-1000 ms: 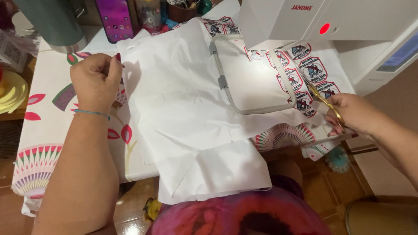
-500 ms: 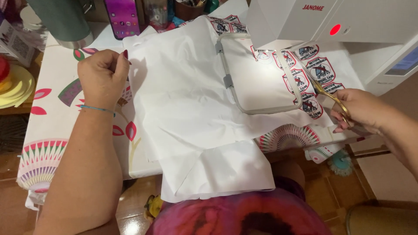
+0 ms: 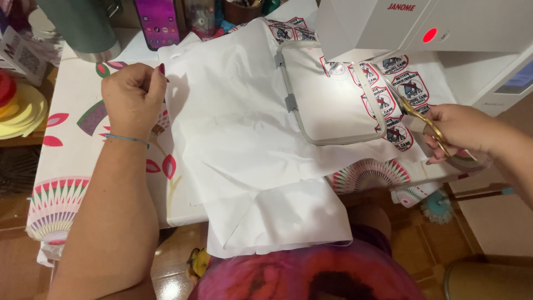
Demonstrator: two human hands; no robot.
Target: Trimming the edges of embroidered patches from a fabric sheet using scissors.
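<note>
My left hand (image 3: 132,97) pinches the left edge of a large white fabric sheet (image 3: 239,139) that is spread over the table and hangs off its front edge. My right hand (image 3: 458,130) is closed on small gold scissors (image 3: 413,111), whose blades point up-left toward the grey embroidery hoop (image 3: 333,105). The hoop clamps the white fabric under the white sewing machine (image 3: 422,33). Rows of embroidered patches (image 3: 397,94) show on the fabric just right of the hoop, close to the scissor tips.
The table wears a white cloth with coloured leaf patterns (image 3: 72,166). At the back stand a green tumbler (image 3: 83,28), a phone with a pink screen (image 3: 161,22) and small jars. Yellow and red rolls (image 3: 14,105) lie at far left. A tiled floor lies below.
My left hand has lifted the fabric's left edge a little and drawn it leftward. My right hand with the scissors has risen slightly toward the patches beside the hoop.
</note>
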